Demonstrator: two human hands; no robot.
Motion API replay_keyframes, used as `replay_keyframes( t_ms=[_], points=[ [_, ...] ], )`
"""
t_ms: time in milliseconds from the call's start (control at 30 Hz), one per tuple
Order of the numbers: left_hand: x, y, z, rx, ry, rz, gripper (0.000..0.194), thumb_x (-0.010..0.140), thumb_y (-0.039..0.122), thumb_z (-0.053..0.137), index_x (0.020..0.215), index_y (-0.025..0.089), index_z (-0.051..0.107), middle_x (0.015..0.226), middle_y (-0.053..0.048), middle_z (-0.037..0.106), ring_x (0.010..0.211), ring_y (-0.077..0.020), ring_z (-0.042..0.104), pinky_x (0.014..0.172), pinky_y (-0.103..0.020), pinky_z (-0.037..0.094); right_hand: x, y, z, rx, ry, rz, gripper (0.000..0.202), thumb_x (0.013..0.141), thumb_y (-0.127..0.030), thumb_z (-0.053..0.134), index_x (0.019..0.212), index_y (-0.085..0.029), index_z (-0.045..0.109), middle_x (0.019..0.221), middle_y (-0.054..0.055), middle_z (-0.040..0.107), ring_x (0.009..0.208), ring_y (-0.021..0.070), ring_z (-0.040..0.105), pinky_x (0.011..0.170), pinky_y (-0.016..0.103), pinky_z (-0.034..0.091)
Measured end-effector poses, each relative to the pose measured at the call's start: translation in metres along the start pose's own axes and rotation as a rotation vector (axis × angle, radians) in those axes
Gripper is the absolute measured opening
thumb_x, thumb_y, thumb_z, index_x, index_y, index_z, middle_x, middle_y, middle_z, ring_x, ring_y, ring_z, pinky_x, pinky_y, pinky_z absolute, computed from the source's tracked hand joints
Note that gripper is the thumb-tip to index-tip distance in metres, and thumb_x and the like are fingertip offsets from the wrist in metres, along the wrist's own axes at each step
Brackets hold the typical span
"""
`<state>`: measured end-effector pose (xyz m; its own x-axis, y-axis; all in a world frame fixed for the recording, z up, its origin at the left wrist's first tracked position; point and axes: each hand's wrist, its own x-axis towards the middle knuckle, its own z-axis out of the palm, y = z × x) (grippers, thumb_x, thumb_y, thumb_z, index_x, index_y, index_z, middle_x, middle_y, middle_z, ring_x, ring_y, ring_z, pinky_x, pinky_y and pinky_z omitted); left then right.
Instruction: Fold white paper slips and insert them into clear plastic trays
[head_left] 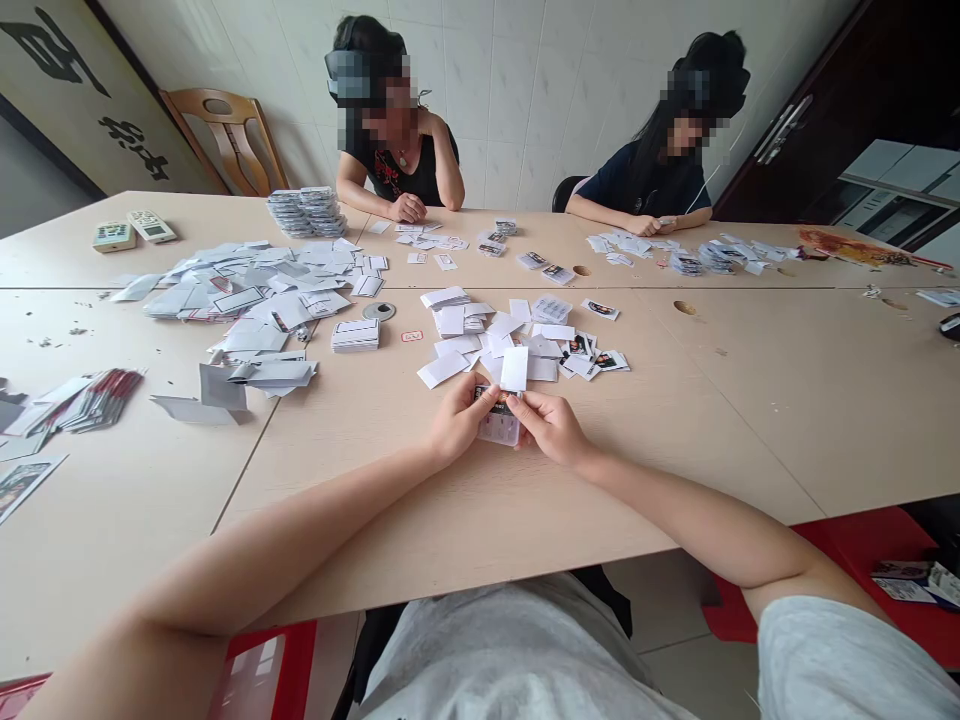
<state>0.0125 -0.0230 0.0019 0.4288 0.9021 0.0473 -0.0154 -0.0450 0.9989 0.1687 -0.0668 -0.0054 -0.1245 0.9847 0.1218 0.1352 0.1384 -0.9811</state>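
Left hand (456, 418): fingers and thumb clamped on the left side of a clear plastic case (500, 431), thumb over a dark printed card (495, 404) at its top.

Right hand (556, 428): closed on the right side of the same plastic case, thumb at the base of a white flap (514, 368) that stands up from it.

Plastic case: between the two hands, above the near part of the table (420, 530), tilted toward the wearer.

Just beyond the hands: a loose heap of white cards (450, 322); at its right, picture cards (606, 360), some overlapping.

To the left: a neat stack of cards (355, 337), with a tape roll (379, 311) just beside it; farther left, a large spread of white papers (247, 268).

Far side: two co-workers, seated; one rests a hand (408, 208) on the table.
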Motion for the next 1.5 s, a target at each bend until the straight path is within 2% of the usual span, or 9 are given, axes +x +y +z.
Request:
replay_keyframes(
  t_ms=[100, 233, 367, 467, 600, 733, 967, 1133, 1500],
  points=[
    [0.001, 0.000, -0.001, -0.152, -0.025, -0.029, 0.030, 0.081, 0.046, 0.054, 0.075, 0.018, 0.044, 0.069, 0.002, 0.053, 0.060, -0.0115, 0.049, 0.056, -0.024, 0.041, 0.001, 0.000, 0.001, 0.065, -0.015, 0.025, 0.040, 0.081, -0.057, 0.050, 0.082, -0.018, 0.063, 0.056, -0.001, 0.057, 0.044, 0.0141, 0.055, 0.039, 0.025, 0.040],
    [0.006, -0.004, -0.005, -0.225, -0.003, -0.055, 0.036, 0.082, 0.052, 0.049, 0.078, 0.017, 0.049, 0.069, 0.000, 0.055, 0.063, -0.0141, 0.052, 0.059, -0.027, 0.044, 0.004, 0.002, -0.002, 0.096, 0.051, 0.061, 0.043, 0.079, -0.059, 0.051, 0.076, -0.018, 0.062, 0.055, -0.001, 0.056, 0.044, 0.0140, 0.056, 0.037, 0.024, 0.042],
    [0.007, -0.002, -0.006, -0.197, -0.133, -0.048, 0.037, 0.082, 0.052, 0.050, 0.089, 0.016, 0.053, 0.083, -0.005, 0.062, 0.076, -0.0185, 0.058, 0.068, -0.031, 0.046, 0.006, 0.005, -0.003, 0.156, 0.091, 0.072, 0.042, 0.077, -0.058, 0.054, 0.084, -0.018, 0.064, 0.062, 0.000, 0.059, 0.046, 0.0131, 0.055, 0.040, 0.025, 0.046],
    [0.004, 0.004, -0.004, -0.105, -0.218, -0.040, 0.033, 0.082, 0.048, 0.053, 0.091, 0.016, 0.053, 0.083, -0.004, 0.062, 0.078, -0.0181, 0.058, 0.072, -0.030, 0.046, 0.006, 0.004, -0.004, 0.190, 0.064, 0.058, 0.041, 0.079, -0.056, 0.053, 0.092, -0.019, 0.064, 0.069, 0.001, 0.060, 0.052, 0.0124, 0.055, 0.045, 0.025, 0.048],
    [0.002, 0.004, -0.004, 0.011, -0.169, -0.020, 0.032, 0.082, 0.048, 0.054, 0.086, 0.016, 0.051, 0.081, -0.003, 0.058, 0.076, -0.0163, 0.055, 0.067, -0.027, 0.044, 0.005, 0.004, -0.005, 0.168, -0.008, 0.056, 0.038, 0.077, -0.051, 0.059, 0.094, -0.018, 0.063, 0.071, 0.001, 0.060, 0.049, 0.0098, 0.051, 0.042, 0.022, 0.042],
    [0.004, -0.003, -0.004, 0.056, -0.125, 0.020, 0.032, 0.081, 0.048, 0.055, 0.080, 0.017, 0.045, 0.074, 0.000, 0.053, 0.071, -0.0135, 0.051, 0.061, -0.024, 0.041, 0.005, 0.007, -0.004, 0.126, -0.009, 0.040, 0.038, 0.073, -0.047, 0.064, 0.095, -0.017, 0.060, 0.078, 0.002, 0.063, 0.044, 0.0073, 0.047, 0.038, 0.022, 0.040],
    [0.006, 0.000, -0.005, -0.060, -0.142, -0.087, 0.033, 0.078, 0.047, 0.058, 0.076, 0.016, 0.048, 0.073, -0.001, 0.055, 0.068, -0.0134, 0.053, 0.060, -0.025, 0.042, 0.001, 0.006, -0.002, 0.106, -0.013, 0.019, 0.031, 0.075, -0.045, 0.062, 0.090, -0.017, 0.059, 0.071, 0.000, 0.060, 0.045, 0.0083, 0.049, 0.037, 0.021, 0.042],
    [0.006, 0.003, -0.007, -0.197, -0.191, -0.170, 0.033, 0.077, 0.045, 0.060, 0.072, 0.015, 0.048, 0.071, -0.002, 0.055, 0.064, -0.0135, 0.054, 0.056, -0.025, 0.043, 0.000, 0.003, -0.003, 0.139, -0.045, 0.012, 0.031, 0.076, -0.043, 0.061, 0.093, -0.018, 0.060, 0.075, 0.001, 0.061, 0.046, 0.0076, 0.048, 0.036, 0.020, 0.041],
    [0.009, -0.005, -0.010, -0.097, -0.224, -0.155, 0.036, 0.079, 0.050, 0.056, 0.078, 0.015, 0.049, 0.073, -0.002, 0.054, 0.065, -0.0135, 0.053, 0.056, -0.025, 0.042, -0.002, 0.004, -0.003, 0.122, -0.053, -0.014, 0.030, 0.078, -0.044, 0.060, 0.092, -0.018, 0.059, 0.066, -0.002, 0.058, 0.045, 0.0083, 0.048, 0.038, 0.021, 0.040]
  ],
)
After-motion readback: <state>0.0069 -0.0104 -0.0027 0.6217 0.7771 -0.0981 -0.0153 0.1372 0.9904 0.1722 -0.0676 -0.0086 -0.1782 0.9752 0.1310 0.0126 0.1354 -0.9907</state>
